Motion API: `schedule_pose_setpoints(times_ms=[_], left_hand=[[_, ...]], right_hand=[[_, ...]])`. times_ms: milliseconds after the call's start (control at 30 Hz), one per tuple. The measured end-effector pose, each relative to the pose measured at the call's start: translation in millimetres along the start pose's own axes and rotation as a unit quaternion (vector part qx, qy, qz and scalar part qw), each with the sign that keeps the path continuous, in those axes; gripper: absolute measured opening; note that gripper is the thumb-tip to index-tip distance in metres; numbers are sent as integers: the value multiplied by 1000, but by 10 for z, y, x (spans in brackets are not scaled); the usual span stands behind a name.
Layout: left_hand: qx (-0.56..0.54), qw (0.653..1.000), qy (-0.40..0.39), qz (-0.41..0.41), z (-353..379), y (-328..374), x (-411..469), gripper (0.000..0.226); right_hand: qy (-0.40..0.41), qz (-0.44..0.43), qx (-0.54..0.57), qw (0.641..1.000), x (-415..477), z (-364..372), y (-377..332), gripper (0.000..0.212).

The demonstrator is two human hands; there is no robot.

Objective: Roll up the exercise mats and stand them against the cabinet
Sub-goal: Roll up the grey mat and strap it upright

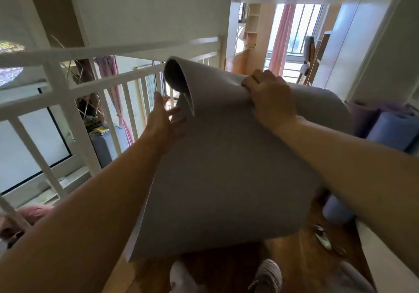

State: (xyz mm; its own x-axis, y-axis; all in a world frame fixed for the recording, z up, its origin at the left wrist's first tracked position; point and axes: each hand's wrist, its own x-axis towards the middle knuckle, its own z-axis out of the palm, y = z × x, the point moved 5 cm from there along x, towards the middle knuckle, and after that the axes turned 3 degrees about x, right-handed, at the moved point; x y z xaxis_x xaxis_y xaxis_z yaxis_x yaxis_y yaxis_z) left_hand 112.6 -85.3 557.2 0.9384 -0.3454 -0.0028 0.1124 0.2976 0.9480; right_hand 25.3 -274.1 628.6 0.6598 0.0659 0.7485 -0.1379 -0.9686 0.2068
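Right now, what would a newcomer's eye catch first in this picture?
A large grey mat fills the centre, held up, its top edge curling over. The right hand grips its upper fold, while the left hand reaches open toward the curled edge. At the right, a rolled blue mat and a purple mat sit by the white cabinet.

Your grey mat [226,168] looks matt, smooth, foam-like, w/ no sheen. Rolled blue mat [396,132] & purple mat [362,120]: same dull finish. Railing [68,88]: white-painted, satin. Floor [294,258]: glossy brown wood. Cabinet [353,43]: smooth white panels. Curtain [281,34]: pink cloth.
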Motion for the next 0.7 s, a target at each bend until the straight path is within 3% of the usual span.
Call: schedule_pose_setpoints(times_ms=[100,200,267,300,367,400,467,500,600,700], left_hand=[[16,992,113,58,-115,123,-77,60],[89,969,160,163,-175,277,-291,53],[275,924,129,232,-125,375,-480,54],[413,876,80,237,-67,361,-545,60],[624,766,-78,134,15,161,-654,78],[663,731,-155,44,13,50,-744,85],[667,697,-241,-106,-7,-74,-968,98],[679,671,-262,-139,-14,-107,-1059,104],[734,593,-295,-146,-53,-217,-1266,81],[737,589,-314,-106,-78,-335,-1445,60]], right_hand=[[8,-19,12,1000,-193,-57,-175,40],[-15,-38,26,999,-575,-15,-418,44],[-30,-39,34,998,-816,-2,-567,44],[-35,-38,38,998,-917,-9,-627,44],[-41,-36,42,998,-1088,-55,-723,44],[-47,-39,42,997,-1170,-87,-776,44],[-67,-53,57,995,-1345,-159,-916,46],[-79,-60,75,992,-1424,-207,-991,46],[-163,-81,136,974,-1628,-345,-1142,51],[-297,-62,239,922,-1746,-462,-1122,83]])
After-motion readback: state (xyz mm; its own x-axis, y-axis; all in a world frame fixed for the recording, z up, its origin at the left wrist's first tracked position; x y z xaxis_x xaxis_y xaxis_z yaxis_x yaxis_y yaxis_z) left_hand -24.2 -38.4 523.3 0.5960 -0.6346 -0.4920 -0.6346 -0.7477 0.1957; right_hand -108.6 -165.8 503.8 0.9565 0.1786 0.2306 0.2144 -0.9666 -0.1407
